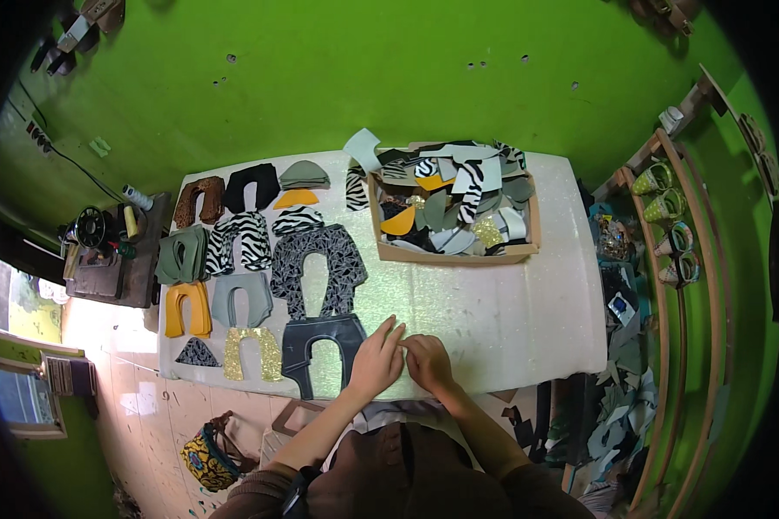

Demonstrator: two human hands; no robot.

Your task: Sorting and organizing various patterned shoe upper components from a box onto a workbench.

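My left hand (379, 359) is over the near edge of the white table (485, 320), fingers stretched upward. Close against it, my right hand (428, 362) has its fingers curled, their tips meeting the left fingers. Whether anything small sits between them cannot be made out. Just left of my hands lies a dark, U-shaped cut piece (325, 327). Beyond it is a larger grey-and-black patterned U-shaped piece (287, 268). Further left, sorted cut pieces lie in rows: zebra-striped (225, 235), mustard (175, 309), gold glitter (251, 336), light grey (228, 292) and green (178, 255).
An open cardboard box (446, 252) heaped with mixed scraps stands at the table's far side. A wooden rack (710, 346) with sandals leans at the right, scraps piled beside it. A sewing machine (104, 259) is at left. A patterned bag (209, 457) rests on the floor.
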